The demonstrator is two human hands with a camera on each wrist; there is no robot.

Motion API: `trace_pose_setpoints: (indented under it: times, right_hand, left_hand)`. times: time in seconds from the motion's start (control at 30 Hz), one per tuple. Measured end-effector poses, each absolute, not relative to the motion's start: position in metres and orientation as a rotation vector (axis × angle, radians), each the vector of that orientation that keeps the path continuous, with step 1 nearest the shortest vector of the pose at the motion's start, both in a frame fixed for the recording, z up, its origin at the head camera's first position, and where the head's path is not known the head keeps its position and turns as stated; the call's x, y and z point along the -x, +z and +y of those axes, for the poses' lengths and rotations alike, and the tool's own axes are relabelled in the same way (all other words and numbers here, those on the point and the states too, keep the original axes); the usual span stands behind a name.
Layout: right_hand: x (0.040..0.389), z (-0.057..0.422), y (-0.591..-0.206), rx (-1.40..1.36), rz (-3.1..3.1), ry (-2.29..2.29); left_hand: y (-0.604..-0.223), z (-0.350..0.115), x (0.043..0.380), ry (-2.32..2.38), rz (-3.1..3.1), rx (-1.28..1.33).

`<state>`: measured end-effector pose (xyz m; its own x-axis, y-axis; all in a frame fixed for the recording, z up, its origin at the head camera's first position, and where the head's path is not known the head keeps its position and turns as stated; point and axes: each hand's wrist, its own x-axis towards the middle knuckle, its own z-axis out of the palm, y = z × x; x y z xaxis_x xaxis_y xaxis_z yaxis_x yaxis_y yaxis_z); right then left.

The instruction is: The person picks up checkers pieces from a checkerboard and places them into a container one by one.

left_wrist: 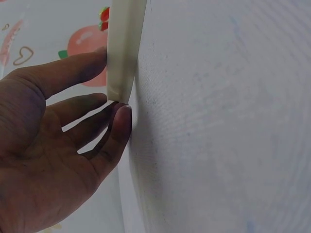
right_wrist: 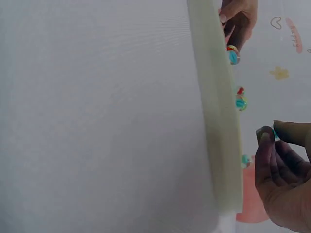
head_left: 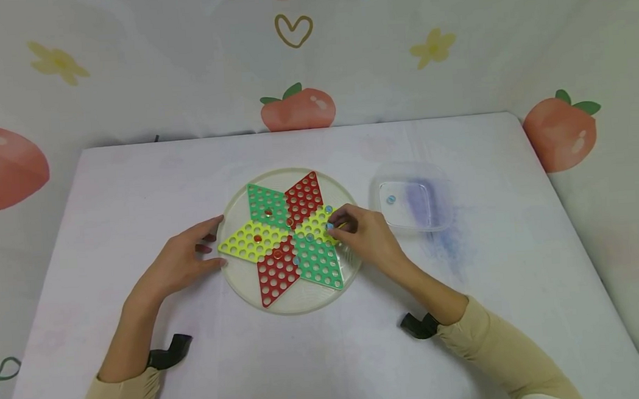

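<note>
A round Chinese checkers board [head_left: 241, 290] with a red, green and yellow star lies on the table. My left hand [head_left: 182, 256] touches the board's left rim, thumb and fingers spread; in the left wrist view the fingertips meet its pale edge [left_wrist: 124, 53]. My right hand [head_left: 368, 230] is above the yellow point on the right, pinching a blue marble [head_left: 329, 226] between thumb and fingers. Red marbles, such as one in the left yellow point [head_left: 258, 238], sit in holes. Blue marbles, including one near the right hand [head_left: 328, 209] and one by the centre [head_left: 309, 238], sit there too.
Right of the board stands a clear plastic container [head_left: 444, 186] with a blue marble [head_left: 391, 199] inside. The white tabletop [head_left: 308, 371] extends around both, and a fruit-printed cloth [head_left: 190, 61] hangs behind its back edge.
</note>
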<state>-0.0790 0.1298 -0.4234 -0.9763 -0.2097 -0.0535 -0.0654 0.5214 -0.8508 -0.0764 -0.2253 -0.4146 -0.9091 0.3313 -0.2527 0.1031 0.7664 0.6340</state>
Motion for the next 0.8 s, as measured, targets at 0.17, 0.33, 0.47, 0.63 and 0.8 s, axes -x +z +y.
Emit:
trace_pose_setpoints:
  times: [0.17,0.33,0.47,0.63,0.8]
  right_hand:
    - [0.078,0.134,-0.414,0.246,2.608,-1.514]
    - [0.079,0.141,-0.408,0.254,2.572,-1.645]
    - [0.081,0.147,-0.402,0.227,2.528,-1.739]
    - [0.083,0.154,-0.398,0.185,2.514,-1.784]
    - [0.084,0.16,-0.394,0.153,2.522,-1.783]
  left_hand:
    - [-0.415,-0.225,0.077,0.906,2.609,-0.328]
    - [-0.416,-0.226,0.077,0.907,2.608,-0.33]
    - [-0.416,-0.226,0.077,0.908,2.612,-0.331]
    - [-0.416,-0.225,0.077,0.908,2.62,-0.343]
    - [-0.415,-0.225,0.076,0.899,2.628,-0.346]
